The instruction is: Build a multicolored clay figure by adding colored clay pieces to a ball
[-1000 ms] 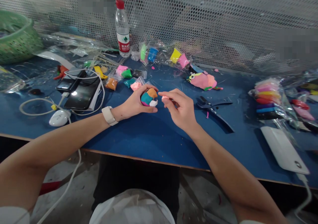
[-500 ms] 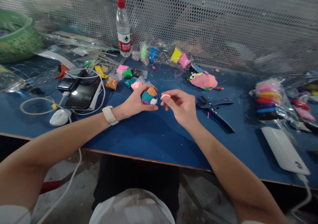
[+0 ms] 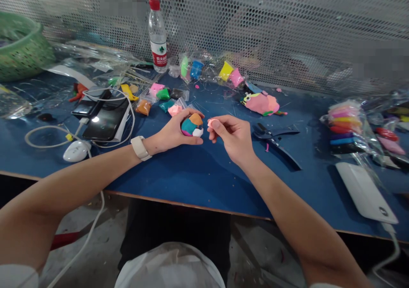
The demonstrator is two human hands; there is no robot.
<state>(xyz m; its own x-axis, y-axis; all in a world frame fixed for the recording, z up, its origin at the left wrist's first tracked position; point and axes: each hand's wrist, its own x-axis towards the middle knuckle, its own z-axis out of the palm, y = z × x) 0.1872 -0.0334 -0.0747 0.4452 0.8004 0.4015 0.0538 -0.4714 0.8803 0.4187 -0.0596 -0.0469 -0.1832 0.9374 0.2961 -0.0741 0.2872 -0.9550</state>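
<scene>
My left hand (image 3: 177, 131) is curled around a multicoloured clay lump (image 3: 191, 126) with teal, orange, white and purple parts. Part of the lump is hidden in the palm. Just to the right, my right hand (image 3: 231, 135) pinches a small piece of pink clay (image 3: 212, 124) between thumb and fingers. A narrow gap separates the two hands, both held above the blue table (image 3: 191, 173). Behind my left hand lies a bag of light pink clay (image 3: 174, 110). A pink clay figure (image 3: 262, 104) with an eye rests beyond my right hand.
Dark pliers-like cutters (image 3: 276, 143) lie right of my right hand. A water bottle (image 3: 158, 41) stands by the perforated metal panel (image 3: 287, 28). Phones (image 3: 107, 119) and a white cable are at left, a green basket (image 3: 28, 53) farther back. A white power bank (image 3: 366, 192) sits at right.
My right thumb and fingers have shifted slightly on the pink clay, and more of it shows. The left hand has turned the lump a little, with its white part more visible.
</scene>
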